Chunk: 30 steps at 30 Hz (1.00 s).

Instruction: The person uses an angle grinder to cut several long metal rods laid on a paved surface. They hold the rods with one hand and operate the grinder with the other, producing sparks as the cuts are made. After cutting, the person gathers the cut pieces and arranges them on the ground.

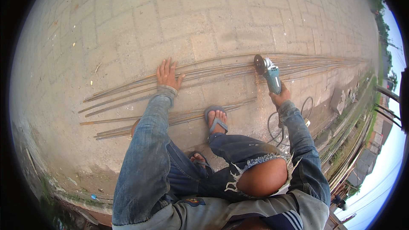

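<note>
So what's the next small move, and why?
Probably ease the disc gently into the rods: the right hand grips the grinder with its disc right at them, and the left hand lies across them. Disc contact isn't clear.

Open paving sweeps the upper frame! | rods bar the middle | grinder blocks right-of-centre | cord loops beneath | foot plugs just below centre

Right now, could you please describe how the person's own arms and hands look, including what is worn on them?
The left sleeve and right sleeve are long, worn-looking blue denim, faded in patches and reaching about the wrists. The left hand and right hand are both ungloved, with fingers uncovered.
</note>
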### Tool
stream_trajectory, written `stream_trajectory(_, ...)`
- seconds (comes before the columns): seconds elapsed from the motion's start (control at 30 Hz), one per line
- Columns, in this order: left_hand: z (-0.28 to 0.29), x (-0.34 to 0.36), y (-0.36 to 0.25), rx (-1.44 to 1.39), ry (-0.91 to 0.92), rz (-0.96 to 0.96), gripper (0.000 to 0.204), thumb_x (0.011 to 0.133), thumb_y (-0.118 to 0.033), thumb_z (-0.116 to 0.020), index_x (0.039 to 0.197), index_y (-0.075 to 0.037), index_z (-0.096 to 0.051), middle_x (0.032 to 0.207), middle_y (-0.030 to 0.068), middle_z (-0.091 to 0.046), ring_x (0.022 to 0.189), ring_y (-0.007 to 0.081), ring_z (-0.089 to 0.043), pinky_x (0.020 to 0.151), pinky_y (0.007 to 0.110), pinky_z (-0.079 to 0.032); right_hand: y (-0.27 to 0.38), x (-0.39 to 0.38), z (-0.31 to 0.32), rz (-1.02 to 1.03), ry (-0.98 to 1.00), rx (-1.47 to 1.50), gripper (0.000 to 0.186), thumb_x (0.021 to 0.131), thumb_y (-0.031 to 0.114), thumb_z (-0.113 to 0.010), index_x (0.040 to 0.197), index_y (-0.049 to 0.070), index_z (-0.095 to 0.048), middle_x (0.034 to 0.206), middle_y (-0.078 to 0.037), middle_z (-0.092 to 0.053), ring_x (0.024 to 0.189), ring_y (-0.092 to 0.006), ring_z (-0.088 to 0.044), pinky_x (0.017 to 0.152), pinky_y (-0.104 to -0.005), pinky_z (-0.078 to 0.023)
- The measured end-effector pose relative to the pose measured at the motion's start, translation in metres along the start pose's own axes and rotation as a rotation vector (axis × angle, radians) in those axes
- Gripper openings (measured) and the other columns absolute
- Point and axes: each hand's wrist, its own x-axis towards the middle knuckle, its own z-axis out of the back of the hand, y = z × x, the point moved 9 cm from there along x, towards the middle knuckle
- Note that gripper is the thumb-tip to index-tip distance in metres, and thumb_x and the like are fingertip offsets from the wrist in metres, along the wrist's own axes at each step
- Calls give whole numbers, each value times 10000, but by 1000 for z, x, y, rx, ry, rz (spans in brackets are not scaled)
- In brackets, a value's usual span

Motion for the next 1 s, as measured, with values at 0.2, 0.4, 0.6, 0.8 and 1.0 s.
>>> stream_trajectory(0.2,1,0,-1,-11,5,-4,647,822,-536,-491,1303,-111,-408,1420,129,-270,1340,302,-166,1086,494,-128,-1,1,0,13,16,2,759,597,255,-734,1258,16,-444,1045,-235,-601,971,-343,-597,836,-377,-466)
stream_trajectory(0.4,1,1,-1,-9,17,2,652,823,-539,-487,1307,-110,-406,1423,129,-265,1342,301,-164,1087,492,-126,-7,0,-3,-22,30,13,732,604,242,-730,1253,43,-455,1026,-228,-611,962,-345,-601,825,-382,-470)
stream_trajectory(0.6,1,1,0,-24,11,-1,653,822,-533,-492,1310,-109,-401,1423,130,-264,1344,300,-158,1088,491,-122,-10,1,-4,1,3,-5,733,594,237,-732,1245,42,-458,1028,-229,-610,966,-349,-598,824,-394,-469)
stream_trajectory(0.8,0,2,-1,-5,35,9,652,823,-526,-496,1315,-110,-392,1428,129,-249,1344,302,-152,1089,490,-118,-8,1,-3,43,-10,-24,733,584,245,-732,1236,45,-466,1030,-231,-608,969,-358,-594,830,-403,-466)
stream_trajectory(1.0,4,3,-3,-36,30,7,665,810,-482,-545,1323,-95,-374,1426,151,-245,1345,307,-142,1095,483,-104,-11,0,-4,9,3,-40,747,585,283,-726,1241,42,-461,1041,-233,-603,977,-361,-591,832,-404,-466)
